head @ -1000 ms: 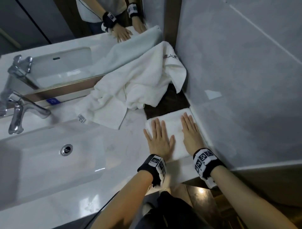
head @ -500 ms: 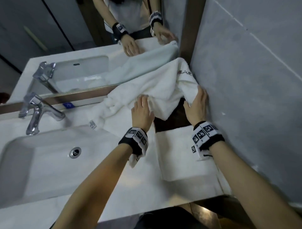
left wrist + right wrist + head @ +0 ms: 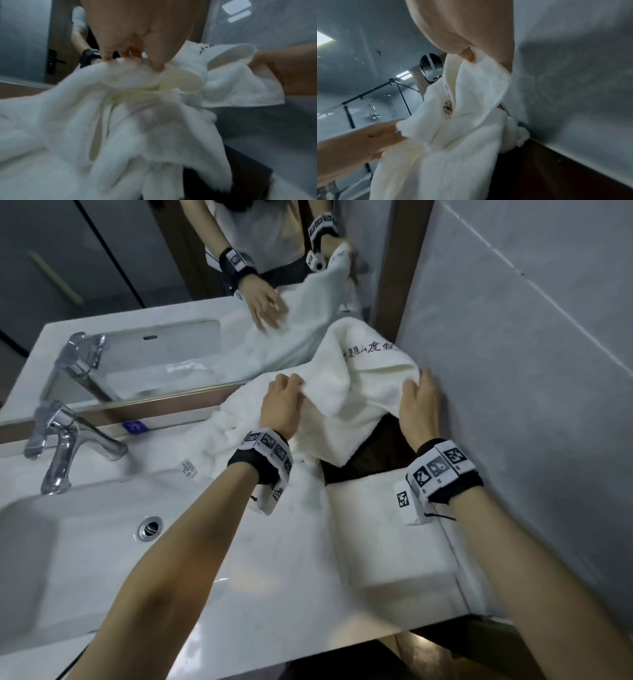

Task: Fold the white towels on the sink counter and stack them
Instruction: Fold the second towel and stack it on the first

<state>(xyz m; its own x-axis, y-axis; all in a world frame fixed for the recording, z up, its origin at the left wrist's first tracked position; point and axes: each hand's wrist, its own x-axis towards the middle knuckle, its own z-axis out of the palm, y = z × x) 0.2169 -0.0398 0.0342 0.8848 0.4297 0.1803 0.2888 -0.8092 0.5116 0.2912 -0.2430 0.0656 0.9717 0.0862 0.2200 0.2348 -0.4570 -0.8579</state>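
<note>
Both hands up on the loose towel (image 3: 356, 392), bunched at the counter's (image 3: 267, 570) far end, approx 12 o'clock from the folded towel (image 3: 383, 542). Left hand (image 3: 282, 405) pinches a fold of it w/ curled fingers (image 3: 120, 44); right hand (image 3: 419, 405) grips the edge next to the wall (image 3: 531, 405), thumb and fingers closed on cloth. Towel's upper part is lifted, dark lettering showing; the rest trails toward the sink (image 3: 68, 542) at 9 o'clock. Folded towel lies flat by the wall, under the right wrist. Tap (image 3: 65, 446) sits behind the sink.
</note>
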